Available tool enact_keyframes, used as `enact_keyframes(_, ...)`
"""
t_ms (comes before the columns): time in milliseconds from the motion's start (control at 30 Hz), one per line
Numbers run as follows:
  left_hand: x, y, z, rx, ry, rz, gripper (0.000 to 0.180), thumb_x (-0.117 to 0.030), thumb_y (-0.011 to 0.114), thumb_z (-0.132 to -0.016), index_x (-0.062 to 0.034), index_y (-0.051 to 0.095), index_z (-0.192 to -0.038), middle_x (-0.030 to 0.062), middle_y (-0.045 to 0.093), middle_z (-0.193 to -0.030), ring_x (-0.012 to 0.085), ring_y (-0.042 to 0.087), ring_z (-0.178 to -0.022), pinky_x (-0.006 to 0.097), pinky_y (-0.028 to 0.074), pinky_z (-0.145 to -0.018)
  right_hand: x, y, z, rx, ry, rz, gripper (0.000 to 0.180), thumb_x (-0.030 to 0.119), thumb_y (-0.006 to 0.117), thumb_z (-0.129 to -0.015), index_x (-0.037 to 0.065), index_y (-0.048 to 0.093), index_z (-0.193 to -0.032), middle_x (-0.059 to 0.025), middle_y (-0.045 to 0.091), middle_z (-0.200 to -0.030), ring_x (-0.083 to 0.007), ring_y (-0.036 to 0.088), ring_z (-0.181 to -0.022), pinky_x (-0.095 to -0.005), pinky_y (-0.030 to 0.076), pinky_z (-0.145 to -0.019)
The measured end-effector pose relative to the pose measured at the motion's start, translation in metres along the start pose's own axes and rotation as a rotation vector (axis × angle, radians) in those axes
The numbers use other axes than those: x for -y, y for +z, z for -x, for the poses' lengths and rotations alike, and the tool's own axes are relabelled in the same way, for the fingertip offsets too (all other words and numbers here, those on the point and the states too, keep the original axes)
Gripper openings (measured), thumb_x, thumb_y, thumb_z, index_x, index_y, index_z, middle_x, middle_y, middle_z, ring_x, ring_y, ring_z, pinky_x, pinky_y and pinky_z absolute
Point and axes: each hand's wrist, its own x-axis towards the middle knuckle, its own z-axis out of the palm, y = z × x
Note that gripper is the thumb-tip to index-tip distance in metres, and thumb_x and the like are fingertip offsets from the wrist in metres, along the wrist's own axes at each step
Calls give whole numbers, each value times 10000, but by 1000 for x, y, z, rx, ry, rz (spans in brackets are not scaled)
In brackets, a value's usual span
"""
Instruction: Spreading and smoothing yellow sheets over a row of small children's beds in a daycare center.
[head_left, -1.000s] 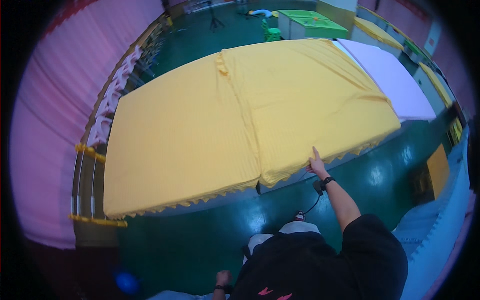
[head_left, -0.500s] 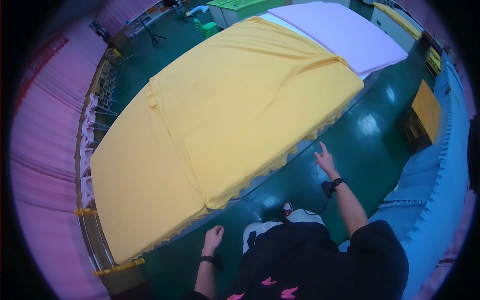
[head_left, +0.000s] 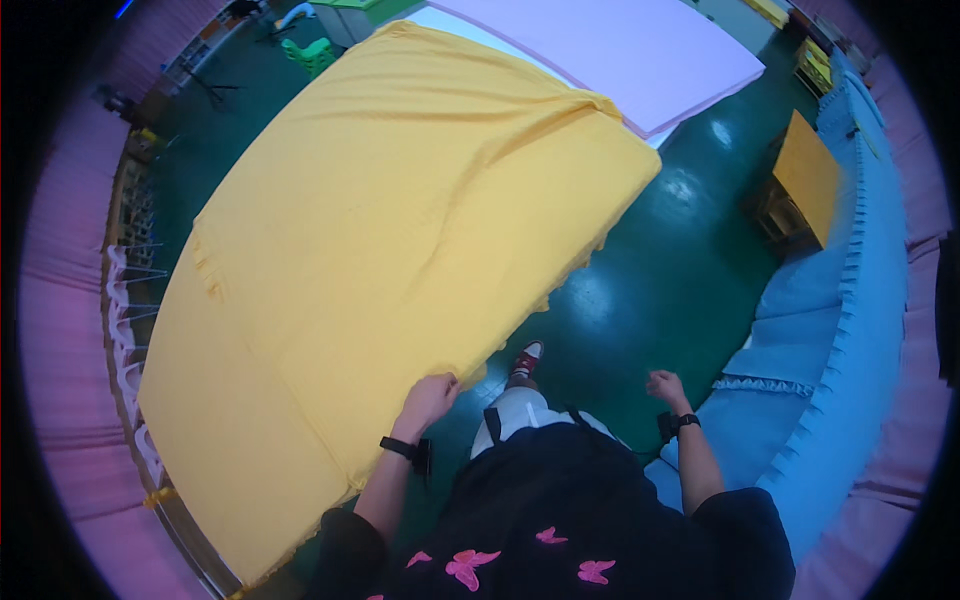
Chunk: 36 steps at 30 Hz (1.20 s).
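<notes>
Yellow cloth, lilac sheet, dark green floor, blue ruffled fabric, black top with pink butterflies.

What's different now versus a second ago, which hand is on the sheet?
The right hand let go of the yellow sheet and now hangs free over the green floor. The left hand came up and took hold of the sheet's near edge. The sheet stays spread flat; the pink sheet beyond is unchanged.

Your left hand is curled into a fist, arm stretched forward. Your right hand hangs loose in the air, fingers bent a little. Each wrist has a black band.
</notes>
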Motion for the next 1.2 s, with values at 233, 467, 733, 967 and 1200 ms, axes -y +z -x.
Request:
enact_keyframes(233,-55,-3,-119,60,85,-208,468,-394,503,-915,2,694,-754,241,647,-741,408,645,-724,500,515,-701,-49,-88,24,-189,261,-418,271,214,556,-914,21,603,-1098,-131,677,-894,-234,675,-698,-321,532,-565)
enact_keyframes(467,-90,-5,-191,605,-166,-275,606,-539,458,-940,-73,730,-665,57,691,-628,198,683,-612,366,549,-667,-74,-134,-30,-265,385,-572,301,207,536,-906,-6,572,-1116,-165,675,-931,-259,682,-714,-353,552,-624)
enact_keyframes(733,-176,-29,-266,974,-230,-574,544,-591,491,-905,-116,732,-1020,127,720,-999,245,681,-952,383,511,-886,-51,-243,-180,-243,273,-917,239,174,565,-896,27,590,-1083,-159,670,-841,-270,683,-680,-368,569,-593)
enact_keyframes(967,-318,23,-428,408,-202,-235,468,-469,511,-923,-63,706,-1053,131,722,-936,271,685,-889,400,521,-824,-21,-392,-293,-307,229,-910,185,160,570,-885,38,618,-1016,-118,671,-786,-256,675,-653,-338,554,-564)
enact_keyframes(1200,-558,16,-609,248,294,-68,318,-309,578,-893,-34,686,-1010,192,696,-880,377,671,-836,439,532,-758,76,-548,-401,-358,192,-812,188,178,538,-921,35,635,-995,-74,678,-790,-162,668,-627,-284,529,-539)
